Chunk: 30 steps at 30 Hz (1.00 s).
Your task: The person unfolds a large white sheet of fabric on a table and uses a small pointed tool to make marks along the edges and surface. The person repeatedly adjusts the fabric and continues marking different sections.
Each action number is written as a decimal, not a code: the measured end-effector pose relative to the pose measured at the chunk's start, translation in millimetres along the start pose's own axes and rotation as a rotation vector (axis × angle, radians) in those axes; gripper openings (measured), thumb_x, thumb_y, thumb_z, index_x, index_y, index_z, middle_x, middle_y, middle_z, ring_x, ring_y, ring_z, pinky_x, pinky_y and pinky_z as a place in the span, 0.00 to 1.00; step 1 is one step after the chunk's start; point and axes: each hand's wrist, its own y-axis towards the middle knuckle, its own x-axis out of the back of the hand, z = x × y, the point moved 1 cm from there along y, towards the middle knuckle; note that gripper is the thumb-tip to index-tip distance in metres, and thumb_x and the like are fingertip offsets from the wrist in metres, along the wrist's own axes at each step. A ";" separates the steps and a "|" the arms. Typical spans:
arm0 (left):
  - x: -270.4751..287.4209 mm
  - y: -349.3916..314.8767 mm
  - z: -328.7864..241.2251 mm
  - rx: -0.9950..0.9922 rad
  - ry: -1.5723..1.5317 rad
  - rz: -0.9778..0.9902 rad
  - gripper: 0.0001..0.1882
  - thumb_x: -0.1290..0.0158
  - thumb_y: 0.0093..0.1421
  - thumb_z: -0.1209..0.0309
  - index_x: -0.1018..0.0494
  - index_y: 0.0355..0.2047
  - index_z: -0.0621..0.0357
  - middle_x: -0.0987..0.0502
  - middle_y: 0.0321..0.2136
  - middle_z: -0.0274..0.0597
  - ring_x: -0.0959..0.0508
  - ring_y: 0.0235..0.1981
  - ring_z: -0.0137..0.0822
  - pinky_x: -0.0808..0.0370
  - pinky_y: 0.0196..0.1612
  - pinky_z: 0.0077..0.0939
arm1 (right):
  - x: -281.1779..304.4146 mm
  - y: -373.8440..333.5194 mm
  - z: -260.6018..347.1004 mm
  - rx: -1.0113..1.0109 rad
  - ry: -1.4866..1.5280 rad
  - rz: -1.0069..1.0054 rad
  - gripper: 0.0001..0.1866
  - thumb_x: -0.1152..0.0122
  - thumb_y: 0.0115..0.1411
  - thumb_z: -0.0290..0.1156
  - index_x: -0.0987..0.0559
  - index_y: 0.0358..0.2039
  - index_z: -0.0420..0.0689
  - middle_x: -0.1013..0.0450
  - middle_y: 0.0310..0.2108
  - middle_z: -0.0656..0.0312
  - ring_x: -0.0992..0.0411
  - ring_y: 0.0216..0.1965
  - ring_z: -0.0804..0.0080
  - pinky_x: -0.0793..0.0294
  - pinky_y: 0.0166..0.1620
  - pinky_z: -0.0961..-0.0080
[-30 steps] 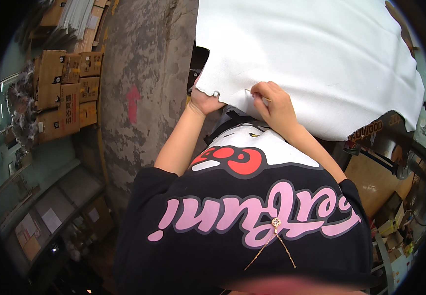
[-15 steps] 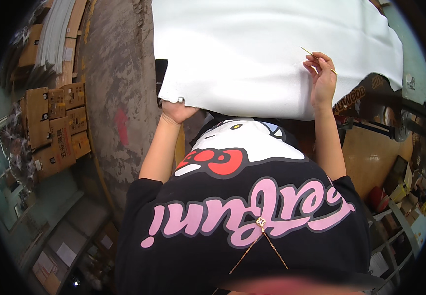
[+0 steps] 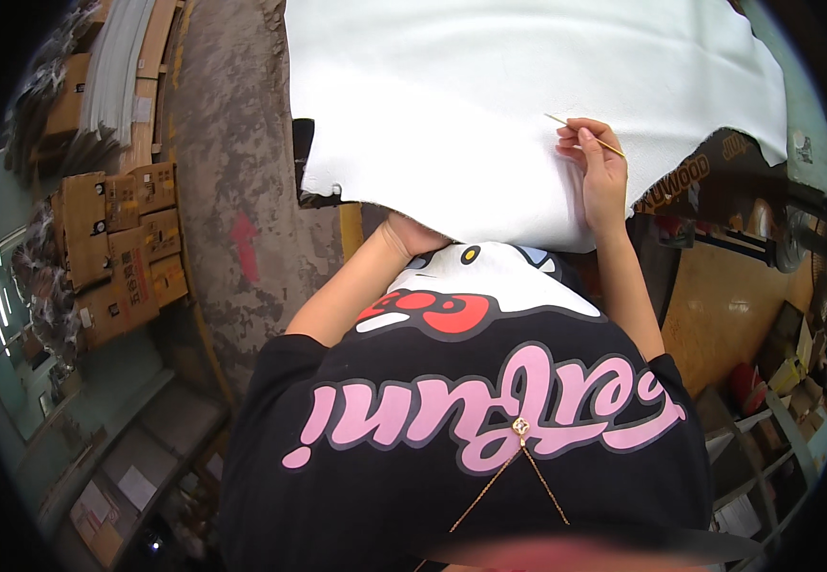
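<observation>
The white sheet is stretching from the near side toward the far side. Over its near part, the right hand is pinching a stick between thumb and fingers. The left hand is sitting beneath the near left edge, fingers hidden; its grip cannot be told.

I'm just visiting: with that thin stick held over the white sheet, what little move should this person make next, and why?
Perhaps lower the tip of the thin stick gently toward the white sheet: the right hand holds it with the tip pointing out over the surface, while the left hand, partly hidden beneath the near edge, seems to steady it.
</observation>
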 end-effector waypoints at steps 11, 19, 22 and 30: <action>-3.2 -3.7 16.5 -0.082 -0.053 -0.084 0.40 0.65 0.62 0.40 0.47 0.66 0.55 0.41 0.65 0.47 0.43 0.66 0.49 0.47 0.66 0.53 | -23.4 6.8 9.7 0.040 -0.173 0.263 0.15 0.52 0.70 0.35 0.22 0.45 0.38 0.23 0.39 0.61 0.27 0.40 0.75 0.30 0.48 0.79; -19.5 -4.2 18.4 -0.128 0.157 -0.083 0.40 0.64 0.62 0.41 0.44 0.65 0.56 0.40 0.64 0.46 0.40 0.64 0.49 0.47 0.66 0.51 | 48.5 14.6 14.6 0.164 -0.481 0.022 0.17 0.58 0.71 0.33 0.25 0.53 0.41 0.23 0.45 0.58 0.28 0.51 0.72 0.36 0.59 0.74; -42.2 -3.7 17.2 -0.136 0.498 -0.121 0.47 0.53 0.56 0.37 0.48 0.67 0.57 0.43 0.66 0.48 0.41 0.65 0.51 0.46 0.65 0.54 | 79.8 30.5 13.8 0.251 -0.564 -0.150 0.17 0.60 0.71 0.34 0.25 0.51 0.41 0.23 0.47 0.57 0.28 0.53 0.69 0.36 0.60 0.73; -83.0 -14.8 -11.8 -0.173 1.256 -0.781 0.33 0.47 0.64 0.55 0.40 0.60 0.67 0.31 0.55 0.51 0.32 0.58 0.40 0.33 0.59 0.36 | 128.0 116.9 9.0 0.268 -0.652 -0.262 0.16 0.58 0.70 0.37 0.25 0.52 0.49 0.25 0.52 0.60 0.31 0.57 0.64 0.37 0.61 0.69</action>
